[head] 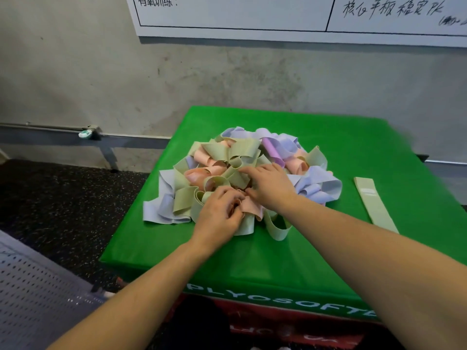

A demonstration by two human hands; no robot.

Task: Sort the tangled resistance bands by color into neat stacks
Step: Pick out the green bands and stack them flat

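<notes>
On the green foam box point(328, 248), the tangled band pile point(235, 160) hid both hands' fingertips. The left hand point(219, 210) pinched a pink band point(250, 205); the right hand's point(270, 185) grip was unclear. One green band point(374, 200) lay flat, apart.

Green foam box point(290, 258) on dark speckled floor point(63, 198); whiteboard point(278, 16) on grey wall; perforated metal bench point(30, 294) at left

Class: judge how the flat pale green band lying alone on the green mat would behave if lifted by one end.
The flat pale green band would probably droop limply, since like bands in the tangled pile curl and fold. It looks thin, so likely light. Lying flat, it should not roll.
</notes>
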